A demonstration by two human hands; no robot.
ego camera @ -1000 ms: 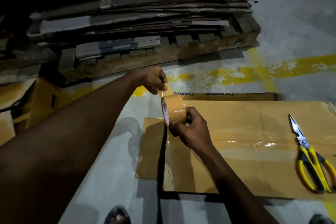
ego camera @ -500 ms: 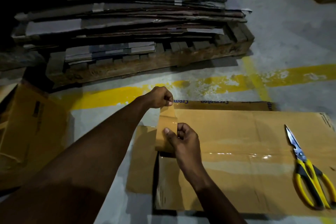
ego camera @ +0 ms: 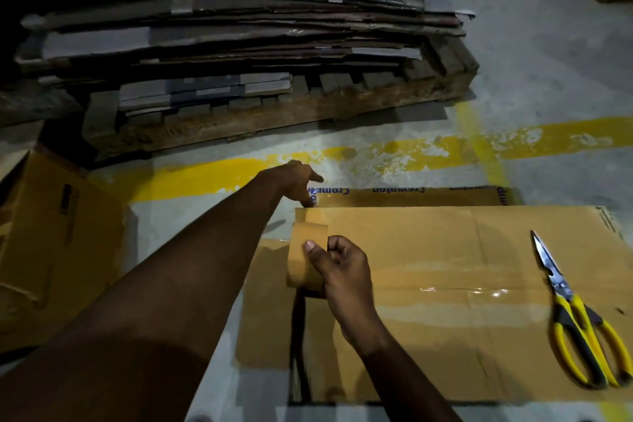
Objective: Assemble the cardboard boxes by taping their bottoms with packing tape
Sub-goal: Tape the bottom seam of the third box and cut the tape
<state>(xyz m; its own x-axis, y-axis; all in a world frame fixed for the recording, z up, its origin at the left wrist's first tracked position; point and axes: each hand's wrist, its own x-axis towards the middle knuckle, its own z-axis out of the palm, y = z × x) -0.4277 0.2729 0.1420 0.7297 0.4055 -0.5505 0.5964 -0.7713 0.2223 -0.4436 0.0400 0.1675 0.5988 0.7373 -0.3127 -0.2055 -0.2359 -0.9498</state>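
Right hand (ego camera: 342, 272) grips the glossy brown tape roll (ego camera: 301, 262) at the flat cardboard box's (ego camera: 445, 247) 9 o'clock edge — left hand's (ego camera: 293, 181) extended fingers seemingly press its loose end down.

I count two hands, left hand (ego camera: 294, 181) and right hand (ego camera: 344, 265); one tape roll (ego camera: 303, 259) and one pair of scissors (ego camera: 575, 319) on the cardboard box (ego camera: 445, 243); one pallet (ego camera: 308, 115) beyond it.

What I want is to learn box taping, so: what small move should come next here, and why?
Probably the right hand should draw the tape roll toward the person along the left edge of the box. The left hand pins the short strip of tape at the box's far edge, most of that edge is bare, and the scissors lie untouched on the box.
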